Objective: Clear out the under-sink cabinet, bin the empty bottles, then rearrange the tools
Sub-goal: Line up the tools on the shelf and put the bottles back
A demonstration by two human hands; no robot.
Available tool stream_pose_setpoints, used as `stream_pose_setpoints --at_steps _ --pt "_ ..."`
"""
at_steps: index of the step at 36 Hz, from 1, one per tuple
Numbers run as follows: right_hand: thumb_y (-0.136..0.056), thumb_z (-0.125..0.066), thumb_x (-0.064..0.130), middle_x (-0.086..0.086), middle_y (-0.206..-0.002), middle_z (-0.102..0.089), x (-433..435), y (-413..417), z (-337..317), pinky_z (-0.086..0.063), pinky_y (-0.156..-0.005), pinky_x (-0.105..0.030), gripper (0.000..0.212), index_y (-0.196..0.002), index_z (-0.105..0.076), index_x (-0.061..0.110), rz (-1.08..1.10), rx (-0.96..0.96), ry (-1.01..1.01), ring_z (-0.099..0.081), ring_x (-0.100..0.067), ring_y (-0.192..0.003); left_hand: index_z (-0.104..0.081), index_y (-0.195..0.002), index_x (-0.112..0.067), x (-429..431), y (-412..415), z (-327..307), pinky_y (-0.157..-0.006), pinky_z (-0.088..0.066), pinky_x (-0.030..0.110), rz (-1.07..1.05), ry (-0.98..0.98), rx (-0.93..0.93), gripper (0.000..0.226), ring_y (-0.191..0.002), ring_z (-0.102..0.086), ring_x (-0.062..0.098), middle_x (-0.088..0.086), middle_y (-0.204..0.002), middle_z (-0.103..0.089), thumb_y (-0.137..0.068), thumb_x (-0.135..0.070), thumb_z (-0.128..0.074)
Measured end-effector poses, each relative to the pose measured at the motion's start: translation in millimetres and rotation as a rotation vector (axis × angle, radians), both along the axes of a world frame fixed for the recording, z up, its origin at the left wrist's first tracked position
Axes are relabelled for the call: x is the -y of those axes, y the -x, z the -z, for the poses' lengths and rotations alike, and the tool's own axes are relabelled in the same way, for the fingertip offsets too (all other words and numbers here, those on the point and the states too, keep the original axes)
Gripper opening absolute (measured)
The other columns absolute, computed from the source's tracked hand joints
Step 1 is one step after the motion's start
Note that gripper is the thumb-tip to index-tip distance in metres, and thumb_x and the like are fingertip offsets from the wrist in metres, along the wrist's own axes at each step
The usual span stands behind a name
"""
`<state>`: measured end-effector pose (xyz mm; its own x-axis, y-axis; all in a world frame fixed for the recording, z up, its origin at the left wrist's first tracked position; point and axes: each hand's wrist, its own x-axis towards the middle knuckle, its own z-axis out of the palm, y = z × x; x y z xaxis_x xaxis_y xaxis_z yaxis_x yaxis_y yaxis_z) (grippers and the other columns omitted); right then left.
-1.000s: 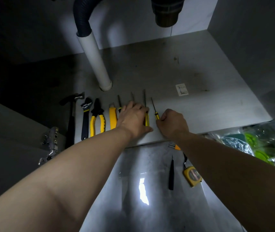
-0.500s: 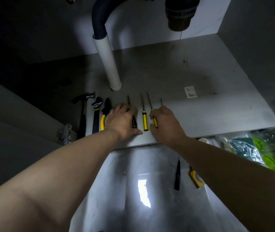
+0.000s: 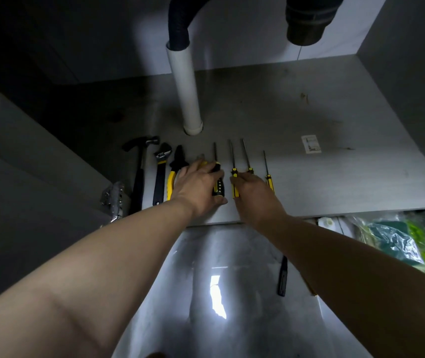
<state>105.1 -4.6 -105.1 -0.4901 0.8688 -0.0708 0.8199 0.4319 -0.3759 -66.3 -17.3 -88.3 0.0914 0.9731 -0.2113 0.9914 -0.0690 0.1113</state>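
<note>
A row of tools lies along the front edge of the cabinet floor [image 3: 309,182]: a black hammer [image 3: 139,174], an adjustable wrench [image 3: 160,174], yellow-handled pliers [image 3: 174,171], then several yellow-and-black screwdrivers. My left hand [image 3: 197,188] lies over a yellow tool and grips the thick black-and-yellow screwdriver [image 3: 217,183], thumb on its near end. My right hand [image 3: 255,196] rests on the handles of the two middle screwdrivers [image 3: 234,177], fingers spread flat. A smaller screwdriver [image 3: 269,174] lies just right of that hand.
A white drain pipe [image 3: 186,91] stands behind the tools, with a dark trap [image 3: 307,19] overhead. On the kitchen floor lie a black tool [image 3: 282,276] and a plastic bag of green bottles [image 3: 400,241]. A door hinge [image 3: 114,197] sits at left.
The camera has come closer. My left hand has slid right onto the thick screwdriver, uncovering the pliers. My right hand has stayed on the middle screwdrivers, leaving the small one lying free on its right.
</note>
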Motion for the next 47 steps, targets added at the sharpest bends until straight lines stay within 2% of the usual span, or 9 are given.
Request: stream_pose_setpoints --at_steps 6,9,13,16,18,23,26,41,47 --pt "-0.087 -0.063 0.019 -0.006 -0.134 -0.058 1.7 0.6 -6.7 -0.041 -0.102 -0.036 0.054 -0.14 -0.054 0.015 0.009 0.05 -0.066 -0.047 -0.028 -0.123 -0.045 -0.145 -0.037 1.9 -0.8 0.5 -0.116 -0.025 0.048 -0.014 -0.002 0.009 0.074 -0.153 -0.015 0.027 -0.006 -0.164 -0.029 -0.08 -0.064 -0.069" --pt "-0.082 -0.065 0.023 -0.009 -0.123 -0.055 6.8 -8.6 -12.6 -0.042 -0.091 -0.038 0.05 -0.131 -0.058 0.016 0.087 0.032 -0.126 -0.048 -0.03 -0.114 -0.047 -0.144 -0.036 3.2 -3.0 0.3 -0.115 -0.024 0.045 -0.033 -0.03 0.047 0.078 -0.151 -0.018 0.024 -0.004 -0.16 -0.034 -0.076 -0.064 -0.073" --pt "-0.083 -0.063 0.017 -0.012 -0.118 -0.047 8.5 -27.8 -13.3 -0.05 -0.086 -0.04 0.048 -0.129 -0.057 0.011 0.206 -0.048 -0.059 -0.051 -0.03 -0.105 -0.04 -0.149 -0.035 3.4 -9.4 -2.0 -0.117 -0.022 0.042 -0.037 -0.069 0.091 0.087 -0.149 -0.02 0.022 -0.002 -0.158 -0.035 -0.074 -0.065 -0.074" --pt "-0.086 -0.061 0.012 -0.01 -0.122 -0.045 9.4 -35.4 -8.0 -0.05 -0.086 -0.033 0.045 -0.13 -0.056 0.01 0.187 -0.08 0.023 -0.055 -0.028 -0.103 -0.037 -0.152 -0.035 1.5 -16.4 -4.8 -0.117 -0.023 0.044 0.006 -0.067 0.086 0.09 -0.149 -0.021 0.023 -0.002 -0.156 -0.038 -0.075 -0.066 -0.073" --pt "-0.087 -0.06 0.008 -0.009 -0.123 -0.048 9.8 -34.7 -5.7 -0.047 -0.085 -0.031 0.042 -0.13 -0.057 0.01 0.188 -0.091 0.045 -0.057 -0.027 -0.104 -0.037 -0.153 -0.034 -0.1 -21.4 -6.2 -0.118 -0.022 0.045 0.041 -0.054 0.072 0.088 -0.15 -0.02 0.024 -0.004 -0.156 -0.038 -0.078 -0.065 -0.071" --pt "-0.086 -0.054 -0.002 -0.012 -0.116 -0.054 8.4 -25.4 -2.0 -0.049 -0.083 -0.037 0.035 -0.119 -0.06 0.006 0.193 -0.084 0.025 -0.058 -0.031 -0.103 -0.045 -0.148 -0.036 -0.6 -29.7 -5.2 -0.118 -0.017 0.043 0.069 -0.075 0.029 0.07 -0.147 -0.024 0.024 -0.008 -0.154 -0.044 -0.085 -0.058 -0.066" --pt "-0.087 -0.053 -0.003 -0.013 -0.119 -0.056 7.5 -22.0 0.5 -0.048 -0.086 -0.036 0.037 -0.122 -0.059 0.005 0.195 -0.099 0.007 -0.058 -0.03 -0.108 -0.048 -0.146 -0.036 -1.1 -29.7 -3.6 -0.117 -0.019 0.042 0.058 -0.095 0.028 0.067 -0.145 -0.027 0.024 -0.008 -0.151 -0.047 -0.085 -0.057 -0.065" --pt "-0.084 -0.058 -0.003 -0.01 -0.121 -0.061 6.1 -24.4 4.8 -0.046 -0.085 -0.032 0.042 -0.124 -0.063 0.007 0.142 -0.132 -0.039 -0.056 -0.028 -0.112 -0.047 -0.146 -0.036 -2.4 -23.7 -1.6 -0.112 -0.022 0.041 0.025 -0.087 0.02 0.067 -0.145 -0.025 0.023 -0.009 -0.152 -0.046 -0.085 -0.057 -0.066" --pt "-0.081 -0.063 0.011 -0.012 -0.119 -0.046 8.7 -44.5 -2.5 -0.053 -0.079 -0.04 0.045 -0.126 -0.058 0.011 0.214 -0.099 -0.135 -0.052 -0.027 -0.099 -0.047 -0.146 -0.037 -1.9 -21.2 -0.7 -0.113 -0.024 0.042 0.02 -0.081 0.035 0.068 -0.146 -0.025 0.023 -0.009 -0.152 -0.046 -0.085 -0.056 -0.067"
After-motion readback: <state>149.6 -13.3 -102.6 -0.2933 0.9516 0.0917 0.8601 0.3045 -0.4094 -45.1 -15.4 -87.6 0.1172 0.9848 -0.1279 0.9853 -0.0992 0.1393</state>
